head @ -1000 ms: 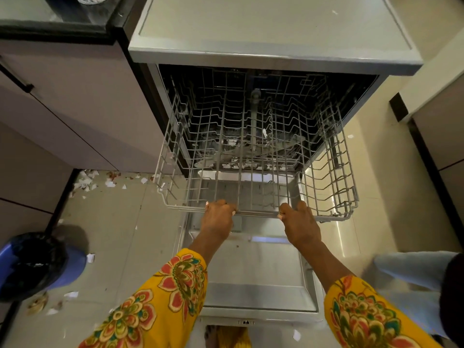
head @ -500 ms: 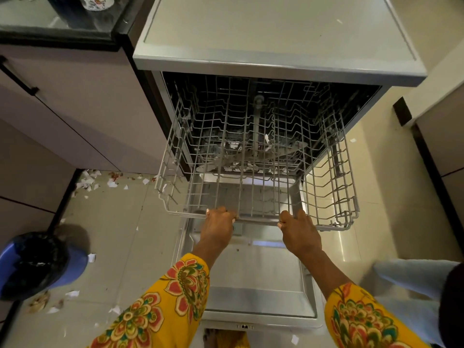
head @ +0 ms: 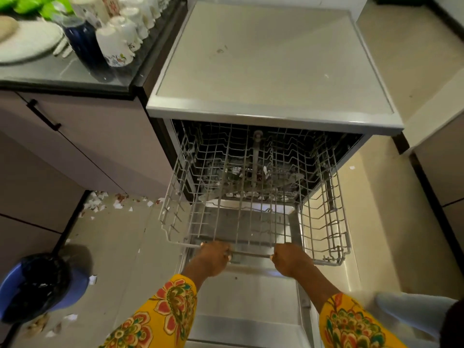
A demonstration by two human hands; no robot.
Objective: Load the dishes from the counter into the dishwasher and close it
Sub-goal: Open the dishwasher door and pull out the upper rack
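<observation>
The upper rack (head: pixel 253 197) is drawn partly out of the dishwasher (head: pixel 271 71), above the lowered door (head: pixel 246 297). Its near rail is gripped by both hands: the left hand (head: pixel 213 258) has its fingers clenched round the bar left of centre, and the right hand (head: pixel 292 262) has its fingers clenched round the same bar further right. No dishes are seen in the rack. The dishes are on the table (head: pixel 75 74) at far left: mugs (head: pixel 118 43), a dark cup (head: pixel 84 43) and a plate (head: pixel 27 43), well apart from the rack.

Loading is judged not yet begun. If the rack is pulled unevenly, it could be skewed on its runners and jammed; if it is drawn too far, it could tip under load. The mugs are crowded near the table edge, so one could be knocked off when another is lifted. Scraps (head: pixel 100 204) lie on the floor (head: pixel 120 259) beside the door, and footing could be lost there while dishes are carried.
</observation>
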